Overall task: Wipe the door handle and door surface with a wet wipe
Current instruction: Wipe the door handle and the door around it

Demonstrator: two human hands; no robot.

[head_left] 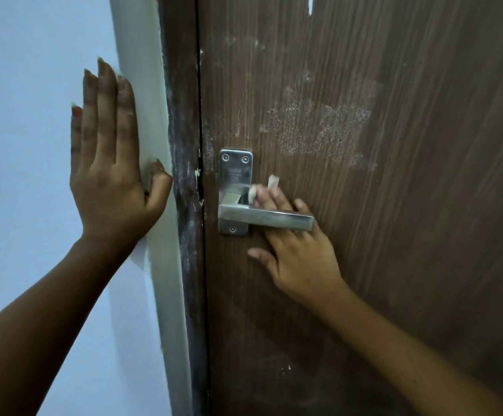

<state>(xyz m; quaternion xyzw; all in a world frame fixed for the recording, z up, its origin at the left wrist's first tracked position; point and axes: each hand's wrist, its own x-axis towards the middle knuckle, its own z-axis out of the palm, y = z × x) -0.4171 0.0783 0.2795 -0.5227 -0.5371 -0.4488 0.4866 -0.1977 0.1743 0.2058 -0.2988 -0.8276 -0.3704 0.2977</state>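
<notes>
A brown wood-grain door fills the right side. Its steel lever handle sticks out rightward from a steel backplate. My right hand reaches up behind the lever, its fingers pressed against the door beside the backplate. Bits of a white wet wipe show at the fingertips; most of it is hidden under the fingers. My left hand lies flat and spread on the pale wall beside the door frame, holding nothing.
A dark, scuffed door frame runs vertically between wall and door, edged by a white wall corner. A pale, speckled smear marks the door above and right of the handle.
</notes>
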